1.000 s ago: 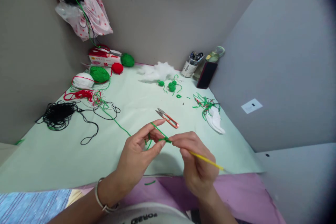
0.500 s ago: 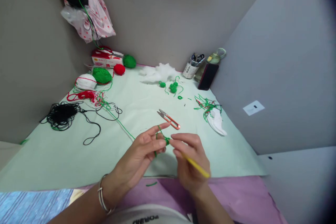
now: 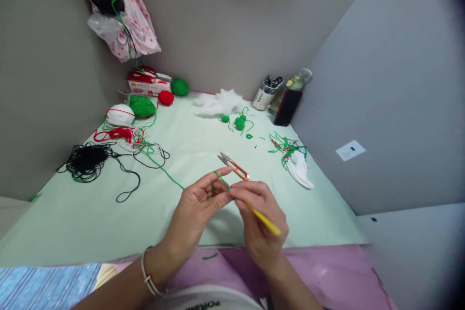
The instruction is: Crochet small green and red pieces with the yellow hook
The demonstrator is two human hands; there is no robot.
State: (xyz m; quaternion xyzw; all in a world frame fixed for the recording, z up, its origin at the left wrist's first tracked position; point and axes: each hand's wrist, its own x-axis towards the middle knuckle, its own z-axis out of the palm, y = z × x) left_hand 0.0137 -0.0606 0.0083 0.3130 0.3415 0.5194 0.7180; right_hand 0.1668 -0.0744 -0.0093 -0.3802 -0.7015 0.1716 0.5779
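My left hand pinches a small green piece of yarn work, mostly hidden behind thumb and fingertips. Green yarn runs from the pile on the left, through the fingers and over the raised index finger. My right hand is closed around a crochet hook with a yellow handle. The hook's tip is hidden where both hands' fingertips meet. Just beyond the hands lie orange-handled thread snips, blades apart. Farther back are small green crocheted pieces.
At left are black cord, a white yarn ball, green yarn and a red ball. White stuffing lies at the back. A phone leans near a jar. Yarn scraps sit at right.
My right hand has moved slightly left and up, closer against the left fingertips, with the crochet hook in it. The green piece, visible before, is now mostly covered.
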